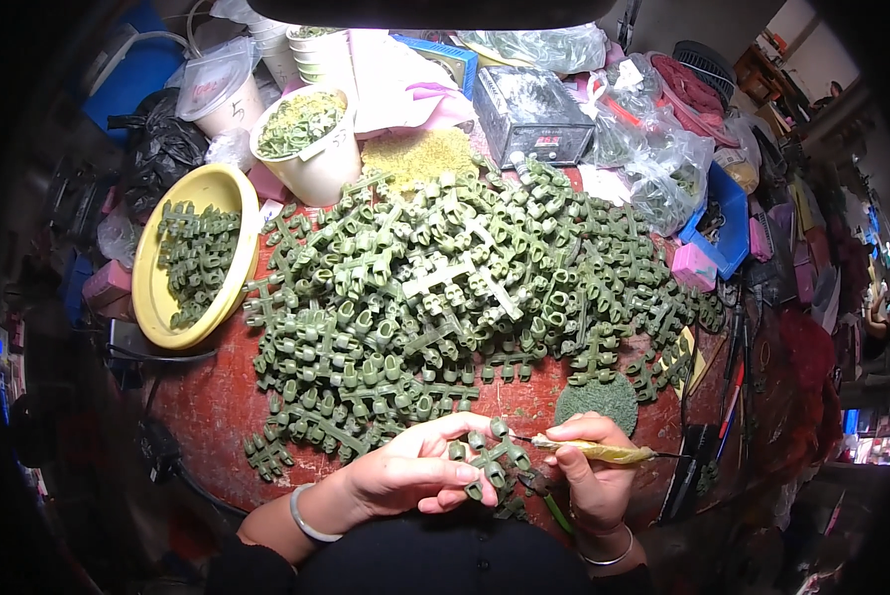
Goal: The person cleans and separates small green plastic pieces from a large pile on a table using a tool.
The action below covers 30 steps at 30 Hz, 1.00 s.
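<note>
My left hand [395,474] pinches a green moulded sprue [495,461] with small hollow, cup-like pieces along it, close to my body at the table's front edge. In my right hand [599,488] is a thin pointed tool [614,453], its handle wrapped in yellow. The tool's tip points left and reaches the upper end of the sprue; whether it touches cannot be made out. Just beyond the right hand lies a round green scouring-like pad [598,400]. A large heap of similar green sprues [366,337] fills the middle of the red table [222,407].
At left, a yellow basin [147,302] holds more green sprues. Behind stand a white bucket [321,174] of green bits and a dark box-shaped device [532,114]. Plastic bags [668,174], a blue tray [733,223] and a pink block [694,268] sit right, near several slim tools [731,412].
</note>
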Tool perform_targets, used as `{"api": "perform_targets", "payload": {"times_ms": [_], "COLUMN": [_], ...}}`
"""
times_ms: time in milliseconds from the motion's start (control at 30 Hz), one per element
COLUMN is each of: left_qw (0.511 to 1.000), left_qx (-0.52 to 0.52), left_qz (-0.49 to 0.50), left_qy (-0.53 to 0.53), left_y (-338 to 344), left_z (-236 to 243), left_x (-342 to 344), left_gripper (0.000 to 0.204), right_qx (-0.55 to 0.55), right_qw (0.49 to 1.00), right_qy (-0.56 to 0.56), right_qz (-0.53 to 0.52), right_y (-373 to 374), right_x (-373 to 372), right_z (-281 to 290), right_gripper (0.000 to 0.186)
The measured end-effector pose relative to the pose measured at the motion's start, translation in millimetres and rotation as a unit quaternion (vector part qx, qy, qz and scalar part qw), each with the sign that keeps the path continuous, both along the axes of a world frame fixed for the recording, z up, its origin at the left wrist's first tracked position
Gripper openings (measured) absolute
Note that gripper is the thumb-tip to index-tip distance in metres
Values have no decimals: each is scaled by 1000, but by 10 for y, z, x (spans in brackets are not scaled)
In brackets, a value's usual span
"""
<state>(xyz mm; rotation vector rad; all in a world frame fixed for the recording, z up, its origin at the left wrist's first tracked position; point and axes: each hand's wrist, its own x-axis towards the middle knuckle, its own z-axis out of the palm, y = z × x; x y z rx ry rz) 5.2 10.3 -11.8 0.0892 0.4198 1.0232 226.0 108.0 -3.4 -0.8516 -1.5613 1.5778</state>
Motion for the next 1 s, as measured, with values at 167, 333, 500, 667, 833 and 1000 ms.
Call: {"api": "perform_targets", "payload": {"times_ms": [167,333,500,667,833,1000], "left_qw": [998,962,948,952,974,993], "left_qx": [4,40,47,55,92,98], "left_qz": [-2,-24,-25,-29,-7,56], "left_qy": [69,268,314,301,209,-46], "left_y": [5,27,45,33,13,1], "left_z": [36,150,216,157,20,-80], "left_x": [47,101,101,98,91,91], "left_gripper": [48,44,41,40,39,27], "right_qx": [-58,12,168,162,114,343], "right_qw": [995,997,983,983,978,870], "right_qy": [73,68,-73,-41,-99,-296], "right_qz": [-23,-14,22,77,-146,-197], "right_y": [6,-4,49,75,70,420], "right_x": [13,-49,-77,-27,-59,-27], "right_z": [-21,-2,72,25,-9,-49], "right_gripper": [20,18,18,16,18,37]}}
